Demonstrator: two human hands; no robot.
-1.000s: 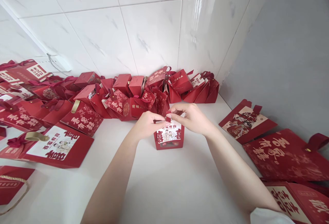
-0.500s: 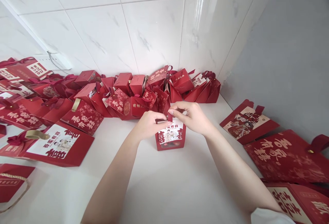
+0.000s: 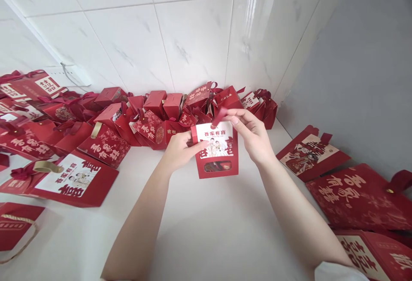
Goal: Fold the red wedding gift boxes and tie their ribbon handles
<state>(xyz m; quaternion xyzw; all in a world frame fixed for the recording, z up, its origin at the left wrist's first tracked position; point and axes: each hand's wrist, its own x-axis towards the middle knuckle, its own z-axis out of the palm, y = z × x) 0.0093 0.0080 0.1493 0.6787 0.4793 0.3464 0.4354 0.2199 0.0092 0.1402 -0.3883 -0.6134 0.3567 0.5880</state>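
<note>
Box [image 3: 216, 153], red, white-labelled, windowed.

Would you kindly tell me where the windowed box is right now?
In the head view, the windowed box is just right of centre, in the left hand, its ribbon in the right hand, in front of the row of red boxes.

Two arms [image 3: 138, 221] reach far, hands close together.
Left hand [image 3: 180, 150] grips, its thumb [image 3: 199, 148] pointing right; right hand [image 3: 254, 137], slightly farther off, pinches thumb [image 3: 240, 127] and forefinger [image 3: 241, 113] leftward.
</note>
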